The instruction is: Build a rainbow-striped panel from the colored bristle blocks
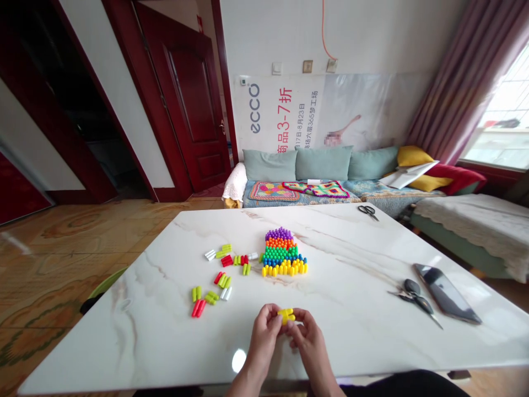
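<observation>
Near the front edge of the table, my left hand (266, 325) and my right hand (305, 330) come together around yellow plastic pieces (286, 316). Both hands are closed, thumbs and fingers pinching the yellow from either side. The pieces look like short rounded pegs; how they join is too small to tell. Beyond my hands stands a block of small pegs (281, 253) in coloured rows: purple, orange, green, blue and yellow. To its left lie loose groups of lime green pieces (212, 298), red pieces (199, 308) and silver-white pieces (226, 293).
On the right of the white marble-patterned table (330, 309) lie a phone (446, 292) and open scissors (417, 298). Black-handled scissors (367, 212) rest near the far edge. A sofa (268, 198) with cushions stands behind the table. A maroon door (185, 94) is at the back left.
</observation>
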Demonstrator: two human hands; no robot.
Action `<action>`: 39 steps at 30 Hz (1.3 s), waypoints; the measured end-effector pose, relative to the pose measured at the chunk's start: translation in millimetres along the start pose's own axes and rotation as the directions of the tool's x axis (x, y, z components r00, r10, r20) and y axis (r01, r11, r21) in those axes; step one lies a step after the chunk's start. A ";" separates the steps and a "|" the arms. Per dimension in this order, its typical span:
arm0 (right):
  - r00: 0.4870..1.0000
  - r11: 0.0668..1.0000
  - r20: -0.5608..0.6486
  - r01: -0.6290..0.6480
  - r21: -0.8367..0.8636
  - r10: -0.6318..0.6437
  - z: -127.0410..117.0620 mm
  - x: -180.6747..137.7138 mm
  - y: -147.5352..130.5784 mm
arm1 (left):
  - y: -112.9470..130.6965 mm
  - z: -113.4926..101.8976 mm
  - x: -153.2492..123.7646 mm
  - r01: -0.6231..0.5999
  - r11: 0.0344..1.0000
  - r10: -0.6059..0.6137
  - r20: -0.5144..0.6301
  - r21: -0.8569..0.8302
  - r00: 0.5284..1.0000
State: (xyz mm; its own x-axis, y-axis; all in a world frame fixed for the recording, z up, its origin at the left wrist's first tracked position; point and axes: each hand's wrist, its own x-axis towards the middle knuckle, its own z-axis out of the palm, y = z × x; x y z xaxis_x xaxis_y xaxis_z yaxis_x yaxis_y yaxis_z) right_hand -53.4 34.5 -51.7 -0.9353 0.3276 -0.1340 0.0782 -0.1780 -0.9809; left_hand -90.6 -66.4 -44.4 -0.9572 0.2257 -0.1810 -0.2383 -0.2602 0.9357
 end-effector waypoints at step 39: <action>0.771 0.205 0.400 0.552 -0.809 -0.495 -9.6 90.4 -5.9 | 8.7 -47.7 20.9 -0.266 0.010 0.335 0.247 0.964 0.909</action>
State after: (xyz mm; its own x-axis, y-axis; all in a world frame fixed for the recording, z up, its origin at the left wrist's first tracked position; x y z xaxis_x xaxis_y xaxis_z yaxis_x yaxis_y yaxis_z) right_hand -135.1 74.1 -59.4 -0.8979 -0.0308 0.4390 -0.2206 0.8947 -0.3884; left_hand -120.4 -108.6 -54.4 -0.9095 0.3502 0.2240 0.4103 0.8425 0.3491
